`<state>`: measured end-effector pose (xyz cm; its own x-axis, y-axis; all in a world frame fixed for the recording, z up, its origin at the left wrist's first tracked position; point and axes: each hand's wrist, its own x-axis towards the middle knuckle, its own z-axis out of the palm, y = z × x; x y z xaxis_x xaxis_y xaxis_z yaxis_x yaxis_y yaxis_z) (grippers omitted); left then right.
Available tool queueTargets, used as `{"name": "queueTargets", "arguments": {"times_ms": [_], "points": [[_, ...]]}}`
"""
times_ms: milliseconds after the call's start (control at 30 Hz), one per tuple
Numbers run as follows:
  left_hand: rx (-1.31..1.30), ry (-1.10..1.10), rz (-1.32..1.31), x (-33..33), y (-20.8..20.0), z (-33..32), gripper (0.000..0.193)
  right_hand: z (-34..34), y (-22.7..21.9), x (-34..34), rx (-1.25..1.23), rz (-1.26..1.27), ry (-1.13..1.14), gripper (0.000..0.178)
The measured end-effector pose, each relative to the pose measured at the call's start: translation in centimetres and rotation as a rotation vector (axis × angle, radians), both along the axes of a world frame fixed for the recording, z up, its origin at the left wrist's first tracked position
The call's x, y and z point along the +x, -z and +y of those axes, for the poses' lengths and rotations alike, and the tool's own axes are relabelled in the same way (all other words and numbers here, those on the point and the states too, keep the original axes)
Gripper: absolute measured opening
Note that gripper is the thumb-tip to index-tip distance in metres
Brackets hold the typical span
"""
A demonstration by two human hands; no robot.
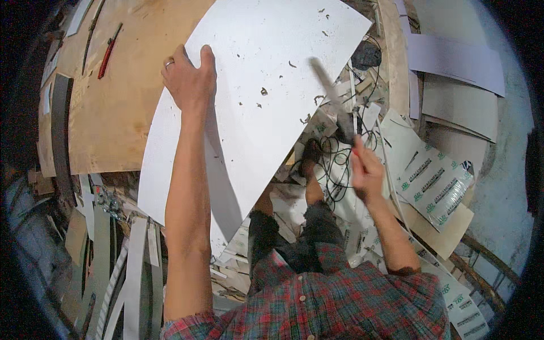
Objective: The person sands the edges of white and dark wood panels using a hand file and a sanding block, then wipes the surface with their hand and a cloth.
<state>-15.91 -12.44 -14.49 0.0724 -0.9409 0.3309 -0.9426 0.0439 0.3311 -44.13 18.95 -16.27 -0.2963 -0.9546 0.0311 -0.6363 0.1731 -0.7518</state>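
Observation:
A large white board (266, 62) with a curved left edge lies slanted in front of me, overhanging the near side of the wooden table. My left hand (190, 79) grips its left edge, with the thumb on top and the fingertips hidden. Beyond the board's right edge, my right hand (368, 173) is closed around the handle of a long, flat grey tool (324, 78), perhaps a file. Motion blurs the tool, and its tip appears over the board. Dark curled shavings (264, 91) are scattered on the white surface.
The wooden table (113, 124) carries a red cutter-like tool (109, 54) at the far left. Tangled black cable (334, 170) lies on the cluttered floor by my feet. Printed sheets (433, 181) and white panels (459, 107) are on the right; long strips (133, 277) stand lower left.

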Motion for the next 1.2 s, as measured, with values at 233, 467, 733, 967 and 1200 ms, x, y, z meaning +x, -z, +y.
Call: {"name": "queueTargets", "arguments": {"times_ms": [233,467,733,967,1200], "points": [[0.084,-0.015,0.043,-0.1,-0.3,0.0,0.068,-6.4,-3.3,3.3,0.019,0.059,-0.037,0.048],[0.086,-0.004,0.057,-0.8,0.0,-0.1,0.071,-4.8,-0.6,7.1,-0.165,0.017,0.028,0.045],[0.071,-0.017,0.086,0.1,-0.4,0.3,0.070,2.1,-1.2,5.1,-0.065,0.118,0.046,0.043],[0.104,-0.010,0.057,1.0,0.2,0.1,0.071,-3.6,-3.0,7.8,-0.020,0.015,-0.031,0.044],[0.094,0.004,0.057,0.1,-0.4,0.4,0.067,0.0,0.2,10.1,-0.115,-0.025,0.073,0.043]]}}
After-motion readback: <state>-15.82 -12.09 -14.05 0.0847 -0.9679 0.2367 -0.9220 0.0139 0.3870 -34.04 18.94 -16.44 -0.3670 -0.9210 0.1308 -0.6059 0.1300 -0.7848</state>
